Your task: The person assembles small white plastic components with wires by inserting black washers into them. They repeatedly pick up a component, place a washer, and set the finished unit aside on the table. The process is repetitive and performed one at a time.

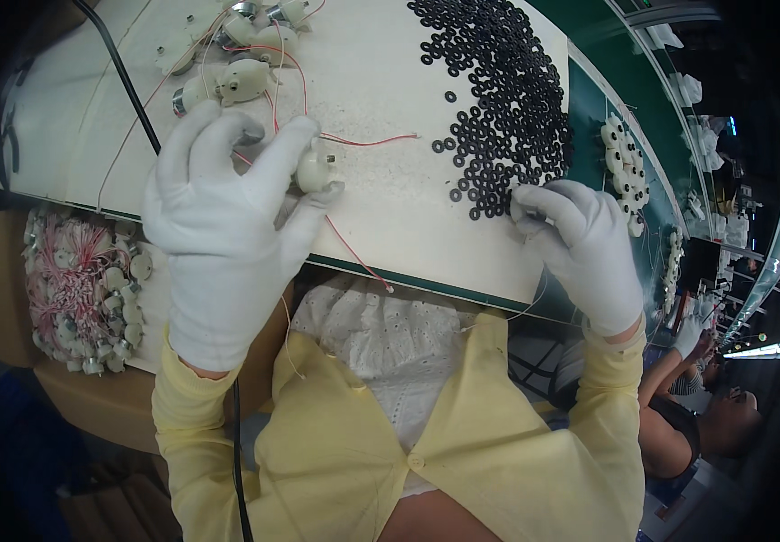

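Note:
Both of my hands wear white gloves. Between the thumb and index finger of my left hand (227, 199) is a small cream motor unit (315, 169) with a short shaft, held just over the white tabletop (381, 208). Red and white wires (367, 142) trail from around it across the table. My right hand (575, 239) is at the near edge of a large spread of black rubber rings (507, 108). Its thumb and index finger are pinched together there; whatever is between the fingertips is too small to make out.
More motor units (245, 79) with wires lie at the far left. A cardboard box (10, 307) at lower left holds many wired motors (83, 298). Units fitted with black rings (623, 163) stand on the green surface at right. A black cable (123, 72) crosses the left side. A co-worker (679, 415) sits at right.

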Tool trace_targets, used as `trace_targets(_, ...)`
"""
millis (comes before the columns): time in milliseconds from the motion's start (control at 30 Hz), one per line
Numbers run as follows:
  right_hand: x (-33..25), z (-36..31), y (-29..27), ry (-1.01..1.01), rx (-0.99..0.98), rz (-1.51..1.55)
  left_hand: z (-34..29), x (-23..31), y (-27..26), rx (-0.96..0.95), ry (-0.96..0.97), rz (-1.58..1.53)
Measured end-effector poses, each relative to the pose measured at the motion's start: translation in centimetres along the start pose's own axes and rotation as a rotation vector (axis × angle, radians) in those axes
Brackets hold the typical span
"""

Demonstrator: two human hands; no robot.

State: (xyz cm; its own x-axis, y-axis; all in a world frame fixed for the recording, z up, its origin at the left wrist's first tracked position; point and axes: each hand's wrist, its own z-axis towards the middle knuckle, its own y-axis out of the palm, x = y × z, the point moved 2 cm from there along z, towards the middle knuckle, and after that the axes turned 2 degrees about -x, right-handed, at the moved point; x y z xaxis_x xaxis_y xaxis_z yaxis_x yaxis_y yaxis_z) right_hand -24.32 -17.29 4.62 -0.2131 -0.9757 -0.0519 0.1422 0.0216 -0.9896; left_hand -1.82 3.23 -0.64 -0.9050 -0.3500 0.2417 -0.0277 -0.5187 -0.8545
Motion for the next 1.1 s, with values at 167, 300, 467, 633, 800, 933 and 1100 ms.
trace_targets(167,-0.6,-1.3,-1.4,0.005,-0.163,-0.111,0.1,0.0,-0.3,0.045,0.066,0.102)
trace_targets(300,-0.5,-1.4,-1.5,-0.002,-0.185,-0.117,0.0,0.7,0.0,0.009,0.107,0.057)
trace_targets(467,-0.5,-1.2,-1.2,-0.02,-0.194,-0.133,0.1,1.4,0.4,-0.058,0.157,-0.006)
trace_targets(633,-0.3,-1.6,-0.9,0.045,-0.156,-0.027,0.3,1.4,0.3,-0.084,0.182,-0.021)
trace_targets(800,1.5,-6.3,1.7,0.469,0.024,0.337,0.4,1.5,0.2,-0.095,0.186,-0.025)
trace_targets(933,3.6,-11.0,2.4,0.584,0.078,0.054,0.2,1.3,0.3,-0.11,0.192,-0.016)
trace_targets(1100,1.7,-9.5,0.0,0.856,0.328,0.336,0.3,1.5,0.3,-0.123,0.191,-0.007)
